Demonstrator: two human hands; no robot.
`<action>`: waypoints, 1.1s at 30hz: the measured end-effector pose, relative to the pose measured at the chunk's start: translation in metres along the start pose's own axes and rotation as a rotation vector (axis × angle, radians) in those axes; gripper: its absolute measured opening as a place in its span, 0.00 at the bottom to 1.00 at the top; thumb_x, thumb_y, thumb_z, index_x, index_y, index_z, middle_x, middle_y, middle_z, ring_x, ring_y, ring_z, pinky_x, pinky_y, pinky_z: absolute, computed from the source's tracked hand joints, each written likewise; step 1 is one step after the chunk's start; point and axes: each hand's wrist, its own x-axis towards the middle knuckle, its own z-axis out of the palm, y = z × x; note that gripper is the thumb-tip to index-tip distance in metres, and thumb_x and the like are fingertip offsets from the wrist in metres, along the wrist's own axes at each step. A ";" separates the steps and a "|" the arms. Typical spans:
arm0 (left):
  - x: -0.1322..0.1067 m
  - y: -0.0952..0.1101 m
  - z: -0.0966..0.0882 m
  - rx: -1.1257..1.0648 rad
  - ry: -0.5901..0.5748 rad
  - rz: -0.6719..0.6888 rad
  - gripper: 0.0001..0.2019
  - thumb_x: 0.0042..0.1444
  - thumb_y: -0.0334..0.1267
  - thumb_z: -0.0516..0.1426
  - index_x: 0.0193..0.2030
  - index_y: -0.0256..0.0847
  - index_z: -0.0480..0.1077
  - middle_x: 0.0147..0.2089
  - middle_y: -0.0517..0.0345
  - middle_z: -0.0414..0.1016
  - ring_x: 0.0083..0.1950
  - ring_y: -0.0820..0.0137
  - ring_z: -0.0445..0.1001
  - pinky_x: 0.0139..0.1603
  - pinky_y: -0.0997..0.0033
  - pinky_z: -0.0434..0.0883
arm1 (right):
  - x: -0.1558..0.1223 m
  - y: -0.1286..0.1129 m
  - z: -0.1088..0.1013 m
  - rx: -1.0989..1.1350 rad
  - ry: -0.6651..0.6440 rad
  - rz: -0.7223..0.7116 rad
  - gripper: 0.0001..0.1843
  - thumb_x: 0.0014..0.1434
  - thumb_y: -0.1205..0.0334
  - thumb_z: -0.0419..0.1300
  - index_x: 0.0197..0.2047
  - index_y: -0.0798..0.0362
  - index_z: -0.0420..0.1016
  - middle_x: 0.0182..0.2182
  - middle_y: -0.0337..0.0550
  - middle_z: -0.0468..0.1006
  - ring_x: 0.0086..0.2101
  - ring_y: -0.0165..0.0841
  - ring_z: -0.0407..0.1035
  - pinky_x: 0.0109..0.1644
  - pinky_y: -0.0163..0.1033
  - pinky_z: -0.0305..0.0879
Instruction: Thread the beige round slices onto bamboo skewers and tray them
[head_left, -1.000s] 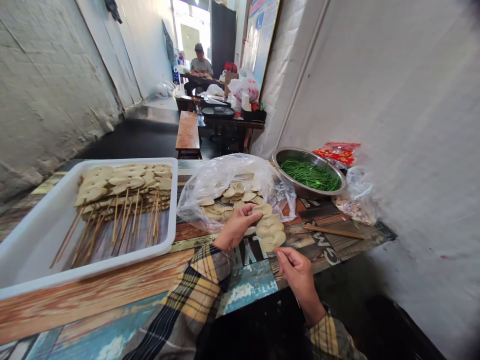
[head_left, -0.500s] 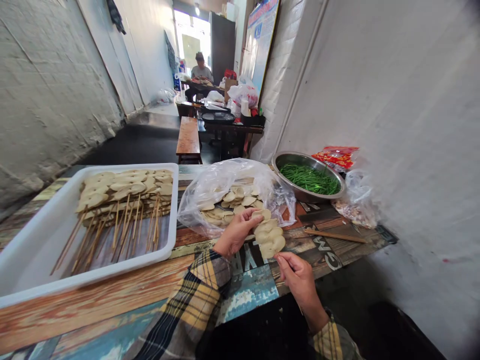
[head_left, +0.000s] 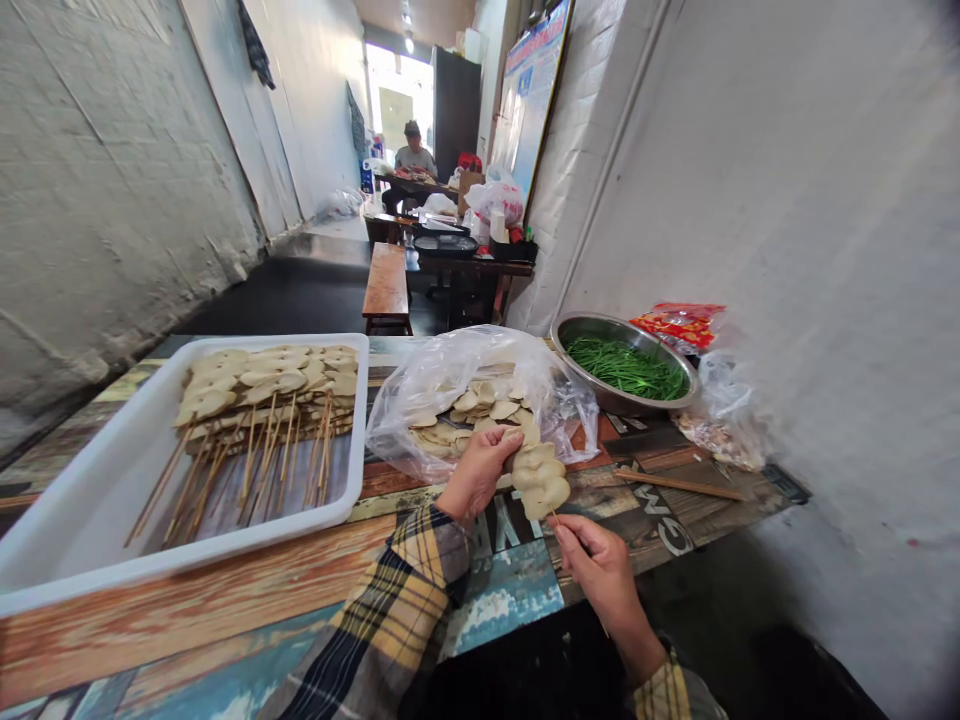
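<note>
My left hand point(head_left: 482, 470) is closed, pinching a thin pale beige slice between thumb and fingers at the upper end of a skewer. Threaded on that skewer are several overlapping pale beige slices point(head_left: 540, 482). Below them, my right hand point(head_left: 600, 562) grips the thin stick between thumb and forefinger. Just behind my left hand, loose slices point(head_left: 487, 400) lie in an open clear plastic bag point(head_left: 397, 400). On the left, a white tray point(head_left: 358, 430) holds stacked skewers point(head_left: 274, 375) of the same slices, their sticks pointing towards me.
A steel bowl point(head_left: 574, 322) of green chives point(head_left: 630, 367) stands at the back right, beside red packaging point(head_left: 686, 322) and a plastic bag point(head_left: 724, 395). Chopsticks point(head_left: 679, 484) lie on the patterned table point(head_left: 322, 560). Farther off are a bench point(head_left: 387, 280) and a seated person point(head_left: 415, 155).
The view has shifted slightly, so the surroundings appear a little further right and lower. Both hands keep their pinch around the skewer, with only a small movement.
</note>
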 end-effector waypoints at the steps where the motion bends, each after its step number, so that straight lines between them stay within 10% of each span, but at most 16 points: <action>1: 0.000 0.001 -0.001 0.004 0.017 0.008 0.21 0.41 0.50 0.67 0.23 0.36 0.65 0.21 0.67 0.59 0.22 0.80 0.54 0.24 0.78 0.54 | 0.000 0.000 0.000 -0.002 -0.002 -0.003 0.19 0.61 0.50 0.58 0.39 0.58 0.81 0.17 0.36 0.69 0.17 0.28 0.61 0.22 0.32 0.59; 21: -0.003 0.002 0.002 0.059 -0.003 0.031 0.21 0.43 0.52 0.66 0.21 0.36 0.66 0.19 0.67 0.59 0.21 0.80 0.53 0.23 0.78 0.53 | -0.002 -0.002 -0.001 -0.060 0.019 -0.012 0.19 0.63 0.49 0.55 0.36 0.56 0.79 0.15 0.34 0.65 0.18 0.28 0.60 0.24 0.32 0.58; 33: -0.005 0.001 0.006 -0.081 -0.111 -0.145 0.22 0.43 0.54 0.67 0.34 0.37 0.73 0.29 0.59 0.73 0.27 0.76 0.71 0.32 0.75 0.70 | -0.001 0.008 0.002 0.062 0.099 0.075 0.23 0.61 0.45 0.56 0.38 0.58 0.78 0.15 0.32 0.62 0.17 0.27 0.57 0.20 0.31 0.54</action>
